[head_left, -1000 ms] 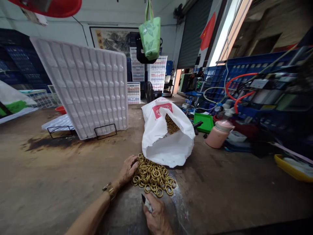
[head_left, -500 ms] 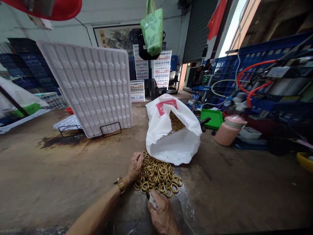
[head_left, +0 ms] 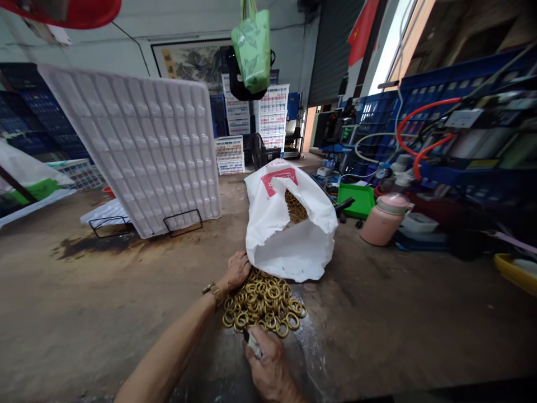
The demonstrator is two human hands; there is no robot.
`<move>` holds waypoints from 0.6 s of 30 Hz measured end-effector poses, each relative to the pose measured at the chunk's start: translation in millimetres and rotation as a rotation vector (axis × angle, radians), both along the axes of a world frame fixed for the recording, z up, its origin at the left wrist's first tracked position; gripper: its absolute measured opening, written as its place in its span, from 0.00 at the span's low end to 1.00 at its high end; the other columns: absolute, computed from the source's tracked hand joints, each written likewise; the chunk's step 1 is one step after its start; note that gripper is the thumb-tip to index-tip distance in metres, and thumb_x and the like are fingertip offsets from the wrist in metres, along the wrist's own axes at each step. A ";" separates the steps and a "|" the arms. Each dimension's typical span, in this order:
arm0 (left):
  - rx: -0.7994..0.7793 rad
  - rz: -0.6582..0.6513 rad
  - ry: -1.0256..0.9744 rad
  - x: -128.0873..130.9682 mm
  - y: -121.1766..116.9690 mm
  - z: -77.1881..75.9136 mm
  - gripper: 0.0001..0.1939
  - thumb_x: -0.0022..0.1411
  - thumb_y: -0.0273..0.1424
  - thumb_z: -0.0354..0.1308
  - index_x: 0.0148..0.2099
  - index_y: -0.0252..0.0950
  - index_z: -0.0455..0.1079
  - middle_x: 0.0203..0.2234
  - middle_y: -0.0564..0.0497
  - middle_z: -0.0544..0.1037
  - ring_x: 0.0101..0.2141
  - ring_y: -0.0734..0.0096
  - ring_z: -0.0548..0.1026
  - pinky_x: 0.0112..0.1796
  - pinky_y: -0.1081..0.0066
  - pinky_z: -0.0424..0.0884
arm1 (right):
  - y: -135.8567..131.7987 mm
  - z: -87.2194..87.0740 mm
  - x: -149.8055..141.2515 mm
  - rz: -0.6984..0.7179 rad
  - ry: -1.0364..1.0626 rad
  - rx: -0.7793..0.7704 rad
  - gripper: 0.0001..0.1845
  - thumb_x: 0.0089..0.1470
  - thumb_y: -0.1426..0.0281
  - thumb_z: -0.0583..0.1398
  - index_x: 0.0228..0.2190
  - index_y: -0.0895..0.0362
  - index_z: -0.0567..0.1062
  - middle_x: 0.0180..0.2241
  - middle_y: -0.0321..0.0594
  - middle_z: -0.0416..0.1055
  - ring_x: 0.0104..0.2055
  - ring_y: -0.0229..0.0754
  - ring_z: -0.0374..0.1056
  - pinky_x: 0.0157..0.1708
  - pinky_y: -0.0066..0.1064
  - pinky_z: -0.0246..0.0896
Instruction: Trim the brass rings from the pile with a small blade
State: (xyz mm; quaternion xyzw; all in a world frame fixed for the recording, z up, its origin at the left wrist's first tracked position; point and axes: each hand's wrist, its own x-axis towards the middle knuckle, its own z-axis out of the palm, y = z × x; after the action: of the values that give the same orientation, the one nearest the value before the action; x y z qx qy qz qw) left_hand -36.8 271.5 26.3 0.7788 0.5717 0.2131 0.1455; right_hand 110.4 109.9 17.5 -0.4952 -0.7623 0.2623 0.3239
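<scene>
A heap of brass-coloured metal rings (head_left: 268, 298) lies on the table just below the mouth of a white woven bag (head_left: 293, 252). My left hand (head_left: 237, 270) is at the heap's upper left, against the bag's torn rim. Its fingers are bent and drawn together, their tips hidden; what they hold, if anything, does not show. At the near edge of the heap, my right hand (head_left: 272, 364) is closed around a small pale tool with a dark tip (head_left: 253, 345), whose kind is unclear. More rings (head_left: 296, 208) show through a tear in the bag.
A ribbed clear plastic tray (head_left: 142, 151) leans upright on black wire stands (head_left: 183, 223) at left. On the right are a pink flask (head_left: 381, 224), a green tray (head_left: 356, 200) and a yellow basin (head_left: 516, 273). A green bag (head_left: 253, 50) hangs above the table.
My left hand has moved up toward the bag's rim, and its fingers reach further forward. The right hand keeps its grip at the heap's near edge. The whole view has shifted slightly.
</scene>
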 end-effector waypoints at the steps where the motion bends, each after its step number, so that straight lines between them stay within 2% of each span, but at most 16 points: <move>1: -0.001 -0.015 0.004 0.3 -3.3 -0.2 0.15 0.60 0.31 0.43 0.42 0.39 0.71 0.44 0.47 0.71 0.46 0.63 0.64 0.50 0.61 0.57 | -0.4 0.7 -0.1 -0.004 -0.005 -0.001 0.09 0.43 0.77 0.52 0.26 0.54 0.70 0.22 0.35 0.69 0.25 0.36 0.65 0.25 0.23 0.51; 11: -0.019 -0.115 -0.094 4.5 -33.8 4.0 0.17 0.60 0.33 0.43 0.44 0.39 0.71 0.43 0.47 0.73 0.45 0.64 0.66 0.49 0.62 0.58 | -1.6 5.9 2.0 0.010 0.014 -0.025 0.08 0.44 0.77 0.51 0.25 0.55 0.69 0.21 0.34 0.68 0.25 0.35 0.62 0.25 0.23 0.50; 14: -0.029 -0.130 -0.165 5.3 -45.5 10.6 0.16 0.59 0.34 0.45 0.42 0.39 0.72 0.44 0.47 0.73 0.45 0.64 0.67 0.49 0.64 0.59 | -2.2 7.5 2.1 0.005 0.015 -0.006 0.08 0.45 0.76 0.51 0.24 0.55 0.69 0.21 0.33 0.67 0.24 0.35 0.62 0.25 0.23 0.49; 18: -0.035 -0.094 -0.288 1.8 -57.6 23.2 0.18 0.60 0.35 0.43 0.41 0.38 0.73 0.39 0.50 0.76 0.42 0.67 0.71 0.46 0.69 0.65 | -4.0 9.2 0.5 -0.004 0.042 0.014 0.07 0.47 0.73 0.52 0.24 0.56 0.68 0.20 0.33 0.66 0.23 0.34 0.60 0.24 0.23 0.49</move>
State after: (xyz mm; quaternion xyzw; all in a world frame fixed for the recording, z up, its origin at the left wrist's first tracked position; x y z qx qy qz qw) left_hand -35.0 213.9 49.5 0.7635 0.5116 0.3055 0.2492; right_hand 110.9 105.9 26.7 -0.4889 -0.7562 0.2665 0.3437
